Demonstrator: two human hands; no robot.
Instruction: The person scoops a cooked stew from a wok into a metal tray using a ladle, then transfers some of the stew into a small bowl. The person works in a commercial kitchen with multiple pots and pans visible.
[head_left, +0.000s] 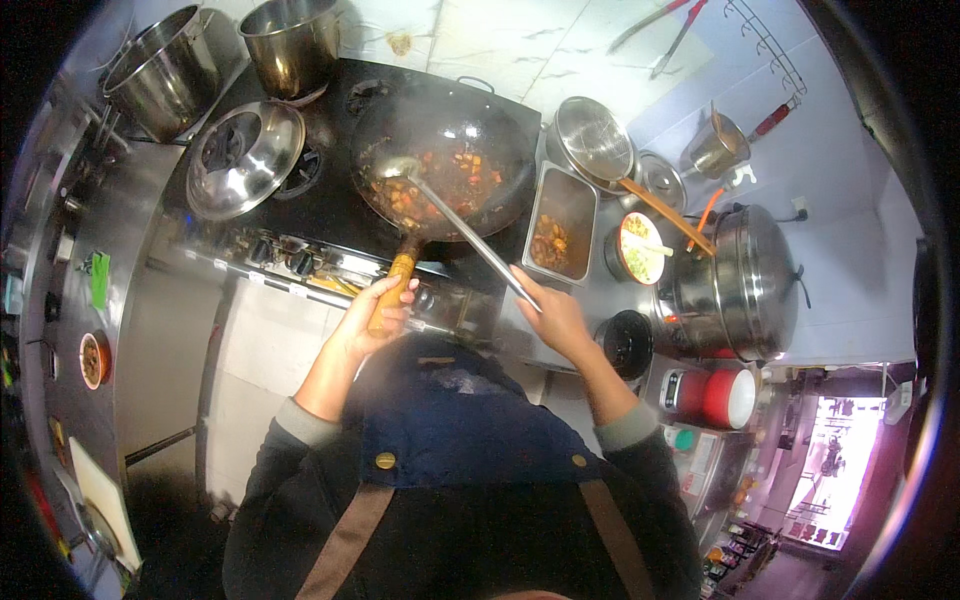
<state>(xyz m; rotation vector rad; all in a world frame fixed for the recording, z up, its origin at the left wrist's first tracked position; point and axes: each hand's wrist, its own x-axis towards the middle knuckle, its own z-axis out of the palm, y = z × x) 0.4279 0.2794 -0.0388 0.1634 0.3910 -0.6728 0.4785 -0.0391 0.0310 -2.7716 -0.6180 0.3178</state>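
My left hand grips the wooden handle of a large dark wok on the stove. Diced food in brown sauce, with orange and red pieces, lies in the wok under some steam. In my right hand is the metal shaft of a long ladle. Its bowl rests among the food at the wok's left side, partly covered by sauce. Right of the wok stands a rectangular steel pan with brown cooked food at its bottom.
A steel lid lies on the stove's left, below two tall steel pots. To the right are a wooden-handled strainer, a bowl of chopped greens, a black bowl and a large lidded steel pot.
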